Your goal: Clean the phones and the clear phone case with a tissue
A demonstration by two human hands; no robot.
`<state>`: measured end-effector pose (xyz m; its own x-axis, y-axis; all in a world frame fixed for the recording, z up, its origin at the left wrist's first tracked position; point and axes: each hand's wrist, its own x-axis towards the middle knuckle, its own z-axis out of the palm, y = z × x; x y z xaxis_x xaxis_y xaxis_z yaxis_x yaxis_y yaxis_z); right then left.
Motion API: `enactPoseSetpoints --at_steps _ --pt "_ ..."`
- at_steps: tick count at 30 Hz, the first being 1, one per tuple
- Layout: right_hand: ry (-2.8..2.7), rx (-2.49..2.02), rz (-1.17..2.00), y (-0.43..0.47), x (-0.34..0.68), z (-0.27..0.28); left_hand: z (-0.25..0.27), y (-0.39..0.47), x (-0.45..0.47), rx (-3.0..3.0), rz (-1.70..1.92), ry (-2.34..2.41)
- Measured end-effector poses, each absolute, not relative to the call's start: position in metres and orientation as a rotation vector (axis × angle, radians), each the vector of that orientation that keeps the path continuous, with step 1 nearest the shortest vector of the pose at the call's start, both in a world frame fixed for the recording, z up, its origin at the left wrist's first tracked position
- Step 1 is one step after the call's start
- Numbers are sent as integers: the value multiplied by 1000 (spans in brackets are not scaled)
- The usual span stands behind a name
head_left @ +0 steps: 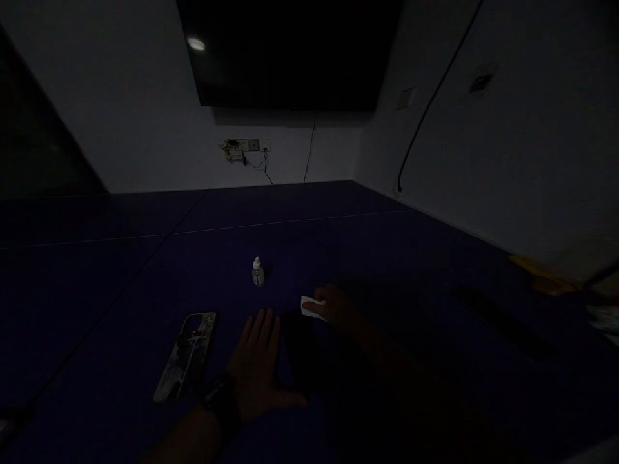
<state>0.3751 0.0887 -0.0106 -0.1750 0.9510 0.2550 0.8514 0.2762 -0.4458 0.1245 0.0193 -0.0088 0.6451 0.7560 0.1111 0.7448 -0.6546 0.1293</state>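
Observation:
In dim light, a dark flat rectangular object, apparently a phone (300, 345), lies on the blue surface (348, 245). My left hand (258, 361) rests flat along its left side, fingers stretched out and thumb reaching across its near end. At its far right corner, my right hand (331, 304) pinches a small white cloth or tissue (309, 305). Left of my left hand lies a phone case (187, 354) with a printed picture and a camera cut-out. Beyond the hands stands a small clear dropper bottle (258, 274) with a white top, upright.
A long dark object (503, 322) lies to the right, with something yellow (541, 274) near the right wall. At the back, a large dark television screen (294, 58) hangs above wall sockets (246, 147) and loose cables. A black cable (435, 96) runs down the right wall.

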Motion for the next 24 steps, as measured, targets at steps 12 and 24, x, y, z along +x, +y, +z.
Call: enactPoseSetpoints --at_steps 12,24 --pt "-2096 -1623 276 85 372 -8 -9 18 126 2777 256 1295" --pt "-2082 -1669 230 82 364 -8 -7 18 125 2783 232 1283"
